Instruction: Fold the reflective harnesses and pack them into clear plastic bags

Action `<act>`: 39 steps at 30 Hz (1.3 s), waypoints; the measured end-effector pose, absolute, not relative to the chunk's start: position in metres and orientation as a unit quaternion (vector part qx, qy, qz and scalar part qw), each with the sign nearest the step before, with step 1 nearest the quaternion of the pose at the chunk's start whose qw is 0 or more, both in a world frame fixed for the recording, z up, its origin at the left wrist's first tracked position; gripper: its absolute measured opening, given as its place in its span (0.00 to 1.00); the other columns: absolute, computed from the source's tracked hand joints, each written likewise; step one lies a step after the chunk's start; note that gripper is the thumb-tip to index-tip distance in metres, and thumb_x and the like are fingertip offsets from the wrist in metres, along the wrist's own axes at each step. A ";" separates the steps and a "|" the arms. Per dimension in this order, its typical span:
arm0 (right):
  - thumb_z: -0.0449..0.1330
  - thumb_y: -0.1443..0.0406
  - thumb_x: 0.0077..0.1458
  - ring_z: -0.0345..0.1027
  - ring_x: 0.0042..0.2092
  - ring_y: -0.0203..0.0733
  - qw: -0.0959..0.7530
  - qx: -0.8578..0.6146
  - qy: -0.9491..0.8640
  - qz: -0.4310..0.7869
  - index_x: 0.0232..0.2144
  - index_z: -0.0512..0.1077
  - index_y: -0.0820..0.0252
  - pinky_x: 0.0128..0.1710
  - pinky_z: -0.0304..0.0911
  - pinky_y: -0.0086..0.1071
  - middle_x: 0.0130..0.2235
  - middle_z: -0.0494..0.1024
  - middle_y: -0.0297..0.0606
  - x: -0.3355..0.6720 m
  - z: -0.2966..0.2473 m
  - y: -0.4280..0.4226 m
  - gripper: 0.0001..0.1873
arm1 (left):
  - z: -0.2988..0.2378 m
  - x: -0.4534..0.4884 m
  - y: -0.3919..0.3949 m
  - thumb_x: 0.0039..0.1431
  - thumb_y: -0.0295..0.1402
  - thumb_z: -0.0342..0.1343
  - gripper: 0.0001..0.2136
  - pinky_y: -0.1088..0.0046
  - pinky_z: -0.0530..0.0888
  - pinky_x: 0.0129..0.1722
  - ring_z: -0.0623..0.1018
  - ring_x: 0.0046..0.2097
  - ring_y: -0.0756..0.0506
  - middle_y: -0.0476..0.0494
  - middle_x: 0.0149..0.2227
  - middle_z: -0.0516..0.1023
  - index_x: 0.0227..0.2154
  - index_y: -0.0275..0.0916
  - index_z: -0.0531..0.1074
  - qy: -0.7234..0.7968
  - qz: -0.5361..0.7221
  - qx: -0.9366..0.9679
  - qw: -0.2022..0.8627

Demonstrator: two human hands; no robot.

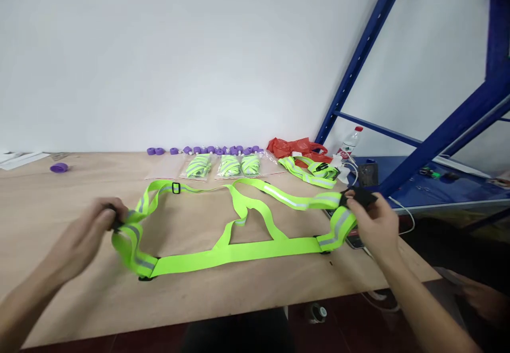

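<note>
A neon-yellow reflective harness (247, 253) with grey stripes is stretched wide above the wooden table. My left hand (85, 236) pinches a black end piece at its left side, blurred by motion. On the right, my right hand (376, 223) is closed around a black piece (360, 198) where two straps meet. Between them the front band hangs fairly straight, and a Y-shaped strap joins it to the back straps. A black slider buckle (176, 187) sits on the upper left strap. The fingers partly hide both black end pieces.
Bagged neon straps (229, 166) lie near the wall, with several purple rings (211, 150) behind. A loose neon harness (306, 172), a red plastic bag (295, 146) and a water bottle (350, 141) stand right. Blue metal framing (360, 58) rises there. One purple ring (59, 167) lies left.
</note>
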State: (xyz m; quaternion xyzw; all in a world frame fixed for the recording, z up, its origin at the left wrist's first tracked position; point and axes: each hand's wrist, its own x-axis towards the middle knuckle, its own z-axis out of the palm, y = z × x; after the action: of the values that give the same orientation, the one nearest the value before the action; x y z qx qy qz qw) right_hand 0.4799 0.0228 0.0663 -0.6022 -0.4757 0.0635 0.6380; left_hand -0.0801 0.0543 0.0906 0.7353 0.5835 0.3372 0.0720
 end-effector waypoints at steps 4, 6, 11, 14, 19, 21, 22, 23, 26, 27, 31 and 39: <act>0.62 0.57 0.52 0.71 0.29 0.42 0.486 -0.621 -0.614 -0.046 0.35 0.73 0.55 0.30 0.66 0.35 0.30 0.78 0.35 0.456 0.037 0.007 0.10 | 0.045 -0.050 0.037 0.69 0.46 0.43 0.17 0.74 0.74 0.32 0.78 0.33 0.46 0.49 0.35 0.79 0.50 0.43 0.68 0.518 0.205 0.824 0.102; 0.61 0.62 0.53 0.75 0.34 0.45 0.405 -0.564 -0.715 -0.088 0.31 0.71 0.54 0.34 0.68 0.37 0.36 0.82 0.39 0.442 0.029 0.002 0.03 | 0.034 -0.035 0.032 0.68 0.44 0.45 0.16 0.69 0.76 0.38 0.80 0.39 0.42 0.44 0.39 0.81 0.47 0.43 0.72 0.469 0.150 0.868 0.070; 0.61 0.70 0.52 0.76 0.44 0.54 0.224 -0.495 -0.835 -0.086 0.36 0.72 0.56 0.43 0.70 0.46 0.45 0.82 0.46 0.404 0.016 -0.005 0.08 | 0.020 -0.010 0.028 0.69 0.40 0.46 0.17 0.64 0.76 0.46 0.81 0.47 0.39 0.39 0.50 0.79 0.55 0.43 0.70 0.423 0.124 0.897 0.006; 0.65 0.66 0.53 0.75 0.49 0.55 0.205 -0.489 -0.848 -0.025 0.40 0.73 0.56 0.47 0.71 0.48 0.51 0.79 0.47 0.396 0.014 -0.008 0.11 | 0.011 -0.008 0.023 0.68 0.39 0.48 0.19 0.65 0.77 0.45 0.80 0.49 0.39 0.36 0.57 0.74 0.58 0.42 0.65 0.444 0.173 0.879 -0.002; 0.68 0.60 0.52 0.73 0.53 0.53 0.250 -0.494 -0.832 0.046 0.43 0.74 0.52 0.49 0.71 0.45 0.53 0.77 0.45 0.413 0.019 -0.013 0.15 | 0.003 -0.010 0.013 0.65 0.41 0.52 0.12 0.69 0.78 0.41 0.81 0.46 0.42 0.39 0.51 0.75 0.48 0.43 0.68 0.473 0.253 0.842 0.048; 0.69 0.59 0.51 0.74 0.50 0.53 0.261 -0.520 -0.812 0.037 0.42 0.73 0.53 0.47 0.72 0.45 0.49 0.77 0.45 0.423 0.020 -0.013 0.16 | 0.003 -0.010 0.010 0.65 0.43 0.54 0.09 0.71 0.77 0.37 0.81 0.41 0.44 0.43 0.44 0.76 0.41 0.43 0.67 0.487 0.270 0.828 0.065; 0.69 0.58 0.50 0.75 0.49 0.54 0.261 -0.535 -0.803 0.030 0.41 0.72 0.54 0.46 0.72 0.45 0.48 0.78 0.44 0.427 0.020 -0.013 0.16 | 0.004 -0.010 0.008 0.65 0.43 0.54 0.10 0.73 0.76 0.35 0.80 0.38 0.45 0.45 0.41 0.75 0.37 0.43 0.66 0.496 0.277 0.820 0.070; 0.69 0.58 0.50 0.75 0.48 0.54 0.258 -0.548 -0.795 0.025 0.40 0.72 0.54 0.45 0.73 0.45 0.46 0.78 0.43 0.431 0.020 -0.013 0.17 | 0.004 -0.010 0.007 0.64 0.44 0.55 0.10 0.74 0.74 0.34 0.79 0.35 0.47 0.47 0.38 0.74 0.35 0.43 0.64 0.504 0.286 0.812 0.070; 0.69 0.59 0.49 0.75 0.46 0.53 0.248 -0.568 -0.784 0.016 0.39 0.70 0.53 0.42 0.72 0.43 0.44 0.78 0.42 0.436 0.019 -0.012 0.17 | 0.006 -0.010 0.002 0.64 0.43 0.56 0.13 0.75 0.71 0.30 0.75 0.31 0.49 0.50 0.32 0.69 0.30 0.43 0.60 0.524 0.324 0.786 0.053; 0.69 0.59 0.50 0.75 0.45 0.53 0.249 -0.570 -0.783 0.014 0.39 0.70 0.53 0.41 0.72 0.42 0.43 0.78 0.41 0.436 0.019 -0.011 0.16 | 0.007 -0.010 0.001 0.63 0.43 0.56 0.13 0.75 0.71 0.30 0.74 0.31 0.49 0.51 0.32 0.69 0.30 0.43 0.60 0.529 0.335 0.778 0.047; 0.66 0.55 0.53 0.74 0.43 0.51 0.272 -0.566 -0.778 0.013 0.38 0.71 0.52 0.40 0.70 0.41 0.41 0.78 0.39 0.433 0.018 -0.009 0.13 | 0.009 -0.010 -0.005 0.61 0.44 0.59 0.12 0.72 0.75 0.35 0.78 0.38 0.45 0.48 0.36 0.73 0.34 0.43 0.65 0.540 0.369 0.756 0.043; 0.61 0.54 0.60 0.74 0.41 0.49 0.340 -0.519 -0.784 -0.015 0.37 0.71 0.51 0.40 0.69 0.40 0.37 0.78 0.38 0.428 0.014 -0.009 0.10 | 0.001 -0.025 -0.018 0.58 0.47 0.61 0.24 0.61 0.80 0.47 0.80 0.50 0.38 0.41 0.51 0.77 0.53 0.44 0.66 0.609 0.347 0.707 0.094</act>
State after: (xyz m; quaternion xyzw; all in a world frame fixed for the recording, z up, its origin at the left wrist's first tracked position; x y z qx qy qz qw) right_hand 0.4285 -0.0091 0.0144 -0.5186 -0.7845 -0.0153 0.3397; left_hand -0.0247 -0.0176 0.0006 0.7068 0.6093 0.3469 0.0940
